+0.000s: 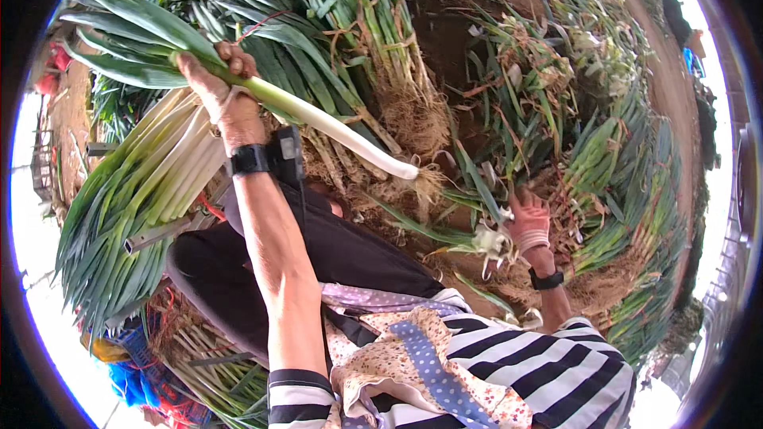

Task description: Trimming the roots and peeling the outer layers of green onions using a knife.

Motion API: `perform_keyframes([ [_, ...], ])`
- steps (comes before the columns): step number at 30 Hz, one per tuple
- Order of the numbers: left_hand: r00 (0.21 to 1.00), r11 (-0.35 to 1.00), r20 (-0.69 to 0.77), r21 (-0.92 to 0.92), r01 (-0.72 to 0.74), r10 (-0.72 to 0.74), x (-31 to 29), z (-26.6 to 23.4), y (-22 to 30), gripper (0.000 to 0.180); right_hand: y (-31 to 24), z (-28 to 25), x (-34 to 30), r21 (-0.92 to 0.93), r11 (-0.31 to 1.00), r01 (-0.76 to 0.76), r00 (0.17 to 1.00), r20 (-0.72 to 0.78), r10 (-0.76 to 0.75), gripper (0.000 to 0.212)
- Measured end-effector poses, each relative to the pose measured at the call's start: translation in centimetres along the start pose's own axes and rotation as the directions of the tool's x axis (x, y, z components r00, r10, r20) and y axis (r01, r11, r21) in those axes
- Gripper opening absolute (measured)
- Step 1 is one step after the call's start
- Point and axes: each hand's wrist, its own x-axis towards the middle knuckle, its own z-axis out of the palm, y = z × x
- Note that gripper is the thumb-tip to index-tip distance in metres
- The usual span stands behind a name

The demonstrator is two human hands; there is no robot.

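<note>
My left hand (pixel 225 83) is raised at the upper left, closed around a leek (pixel 322 119). Its green leaves fan out to the left, while the bare white shank slopes right to a tuft of roots. Lower and to the right, my right hand (pixel 528 221) wears a pink-and-white glove with bare fingertips. White and green leek peelings (pixel 493 243) are at its thumb side and seem gripped by it; the fingers partly hide the hold. Below my left hand lies a stack of cleaned leeks (pixel 151 167), their white shanks side by side.
Bundles of unpeeled leeks (pixel 397 71) with shaggy roots lie ahead, some tied with red string. A heap of stripped leaves (pixel 524 79) covers brown soil at right, beside more rooted leeks (pixel 628 214). A metal bar (pixel 157 236) juts near my knee. Blue plastic (pixel 135 365) sits lower left.
</note>
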Motion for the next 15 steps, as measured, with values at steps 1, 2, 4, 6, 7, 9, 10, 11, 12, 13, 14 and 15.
perform_keyframes([
  [1,0.997,1.000,0.077,0.003,-0.017,0.017,0.0,-0.4,0.4,0.047,-1.7,-2.2,1.5,0.220,0.975,-0.040,0.997,-0.063,0.055,0.062],
  [2,0.997,1.000,0.075,0.009,-0.002,0.001,-0.3,-0.5,0.5,0.047,-3.1,-4.1,1.9,0.422,0.902,-0.091,0.986,-0.089,0.141,0.063],
  [4,0.990,0.996,0.103,-0.013,-0.093,0.094,-0.4,-0.1,0.8,0.052,-5.7,-7.0,4.6,0.546,0.837,0.032,0.982,-0.175,0.077,0.065],
  [6,0.991,0.997,0.119,-0.064,-0.049,0.057,-0.4,0.1,0.4,0.052,-8.8,-10.2,5.9,0.535,0.826,0.177,0.956,-0.294,-0.014,0.068],
  [7,0.996,0.997,0.080,-0.065,-0.046,0.051,-0.4,0.4,-0.3,0.053,-10.3,-11.8,6.4,0.542,0.801,0.254,0.935,-0.350,-0.059,0.072],
  [9,0.997,0.996,0.027,-0.058,-0.067,0.069,-1.2,0.8,1.4,0.047,-14.4,-13.5,7.4,0.426,0.809,0.404,0.865,-0.466,-0.186,0.079],
  [10,0.997,0.997,-0.004,-0.005,-0.079,0.079,-1.8,0.9,1.6,0.046,-16.1,-13.1,8.3,0.313,0.839,0.446,0.832,-0.491,-0.259,0.082],
  [11,0.996,0.999,-0.084,0.038,-0.036,0.039,-2.0,1.2,1.6,0.042,-17.4,-13.0,9.2,0.305,0.851,0.428,0.871,-0.390,-0.298,0.083],
  [12,0.987,0.998,-0.162,0.068,0.008,0.003,-2.3,1.6,1.1,0.039,-18.2,-11.7,9.8,0.182,0.913,0.364,0.858,-0.446,-0.253,0.077],
  [13,0.964,0.996,-0.266,0.073,0.041,-0.020,-2.6,2.0,0.8,0.037,-18.2,-10.2,10.3,0.286,0.897,0.336,0.903,-0.369,-0.220,0.072],
  [14,0.929,0.995,-0.369,0.076,0.059,-0.027,-2.8,2.1,0.5,0.035,-17.9,-8.6,10.8,0.385,0.869,0.311,0.935,-0.287,-0.208,0.066],
  [15,0.912,0.994,-0.409,0.101,0.031,0.014,-2.7,1.8,-0.2,0.036,-17.6,-7.4,11.1,0.387,0.872,0.300,0.927,-0.336,-0.169,0.060],
])
